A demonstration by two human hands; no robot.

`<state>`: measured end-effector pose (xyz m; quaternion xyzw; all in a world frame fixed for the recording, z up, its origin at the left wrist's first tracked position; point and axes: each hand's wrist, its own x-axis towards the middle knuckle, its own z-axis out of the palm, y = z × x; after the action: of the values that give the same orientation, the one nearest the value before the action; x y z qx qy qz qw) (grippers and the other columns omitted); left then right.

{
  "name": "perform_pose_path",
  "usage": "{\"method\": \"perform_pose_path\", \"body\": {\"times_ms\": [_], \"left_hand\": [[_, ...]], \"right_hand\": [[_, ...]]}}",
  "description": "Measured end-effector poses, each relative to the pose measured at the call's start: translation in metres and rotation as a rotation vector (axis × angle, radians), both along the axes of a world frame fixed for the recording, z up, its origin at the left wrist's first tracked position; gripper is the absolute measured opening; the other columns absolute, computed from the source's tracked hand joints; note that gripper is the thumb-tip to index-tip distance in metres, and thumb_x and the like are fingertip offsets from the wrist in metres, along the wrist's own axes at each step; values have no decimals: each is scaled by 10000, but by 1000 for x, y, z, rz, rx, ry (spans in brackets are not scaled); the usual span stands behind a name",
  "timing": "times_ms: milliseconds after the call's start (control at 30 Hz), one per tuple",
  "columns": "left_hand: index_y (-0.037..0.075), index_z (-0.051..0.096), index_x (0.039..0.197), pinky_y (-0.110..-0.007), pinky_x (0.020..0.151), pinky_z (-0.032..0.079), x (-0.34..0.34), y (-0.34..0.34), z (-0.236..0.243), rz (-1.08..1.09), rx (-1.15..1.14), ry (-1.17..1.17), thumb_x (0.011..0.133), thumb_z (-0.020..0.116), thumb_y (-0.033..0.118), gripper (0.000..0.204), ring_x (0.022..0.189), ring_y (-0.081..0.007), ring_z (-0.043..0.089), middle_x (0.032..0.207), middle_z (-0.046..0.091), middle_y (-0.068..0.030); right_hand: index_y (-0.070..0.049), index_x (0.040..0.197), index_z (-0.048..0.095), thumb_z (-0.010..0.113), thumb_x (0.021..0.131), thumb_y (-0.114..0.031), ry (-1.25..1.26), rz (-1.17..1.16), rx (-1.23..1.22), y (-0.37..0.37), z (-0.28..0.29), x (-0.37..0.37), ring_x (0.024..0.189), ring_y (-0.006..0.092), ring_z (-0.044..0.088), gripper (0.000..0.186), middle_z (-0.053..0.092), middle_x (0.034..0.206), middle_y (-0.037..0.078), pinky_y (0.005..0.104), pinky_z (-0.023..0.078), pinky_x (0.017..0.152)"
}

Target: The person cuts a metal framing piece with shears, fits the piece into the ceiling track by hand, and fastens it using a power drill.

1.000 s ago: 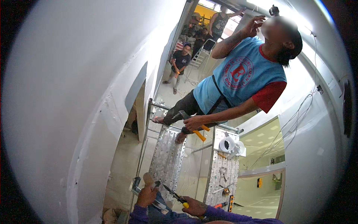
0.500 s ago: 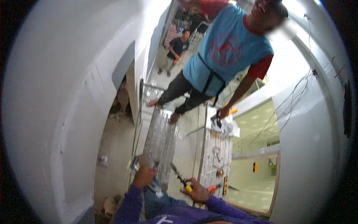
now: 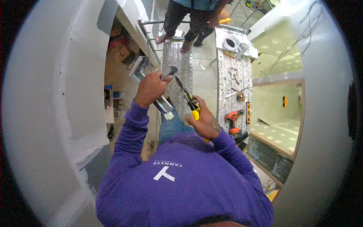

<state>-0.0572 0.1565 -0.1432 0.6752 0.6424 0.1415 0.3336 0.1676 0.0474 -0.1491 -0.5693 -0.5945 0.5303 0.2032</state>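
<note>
My left hand (image 3: 152,87) is closed around a shiny metal channel (image 3: 163,107), whose ends stick out on both sides of the fist. A bent grey flap (image 3: 169,71) shows above the left thumb; I cannot tell whether it belongs to the same channel. In my right hand (image 3: 208,120) are tin snips (image 3: 188,95) with black and yellow handles. Their dark blades point up and left, the tip close by the bent flap. Whether the blades touch the metal cannot be made out.
A perforated metal plank (image 3: 177,56) runs ahead, where a co-worker (image 3: 191,22) stands barefoot. On the plank (image 3: 223,81) to the right lie an orange drill (image 3: 233,120), an orange level (image 3: 248,112), a tape measure (image 3: 240,96) and a white roll (image 3: 230,42). Grey walls flank both sides.
My view has tipped downward, so the co-worker's upper body has left the picture. My hands have come closer together, with the snips' tip now beside the metal in the left hand.
</note>
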Motion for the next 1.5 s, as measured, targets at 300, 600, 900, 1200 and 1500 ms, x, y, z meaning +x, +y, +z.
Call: {"method": "perform_pose_path", "body": {"times_ms": [300, 600, 900, 1200, 1500], "left_hand": [[33, 598, 914, -533, 695, 480, 31, -17, 40, -117, 156, 249, 922, 534, 348, 321, 823, -435, 625, 839, 643, -236], [33, 575, 839, -548, 677, 476, 18, -39, 25, -193, 452, 262, 836, 530, 211, 183, 749, -434, 596, 763, 609, -214], [8, 557, 854, -519, 709, 498, 19, -47, 31, -249, 467, 368, 810, 548, 160, 158, 811, -417, 620, 836, 619, -229], [14, 576, 880, -553, 704, 484, 43, -35, 40, -339, 437, 327, 795, 558, 165, 175, 780, -459, 612, 818, 635, -231], [10, 560, 853, -577, 720, 453, 54, -46, 45, -376, 434, 333, 853, 551, 198, 188, 820, -473, 588, 831, 621, -247]], "right_hand": [[-27, 1424, 262, 634, 789, -159, -20, -42, 119, -9, 22, 8, 1148, 423, 528, 748, 502, 1237, 314, 429, 416, 992], [-19, 1430, 252, 617, 777, -152, 72, 108, 174, -23, 15, 19, 1181, 445, 502, 759, 503, 1239, 326, 441, 398, 1017], [-43, 1379, 318, 616, 752, -168, 182, 10, 263, -37, -7, 20, 957, 481, 606, 706, 599, 1021, 324, 518, 485, 849], [-34, 1398, 329, 596, 750, -161, 69, 9, 184, -37, 10, 37, 990, 442, 598, 712, 597, 1063, 297, 447, 478, 880], [-101, 1469, 246, 628, 719, -224, -93, -39, 257, -53, -9, 36, 912, 502, 632, 851, 618, 981, 364, 534, 527, 815]]}}
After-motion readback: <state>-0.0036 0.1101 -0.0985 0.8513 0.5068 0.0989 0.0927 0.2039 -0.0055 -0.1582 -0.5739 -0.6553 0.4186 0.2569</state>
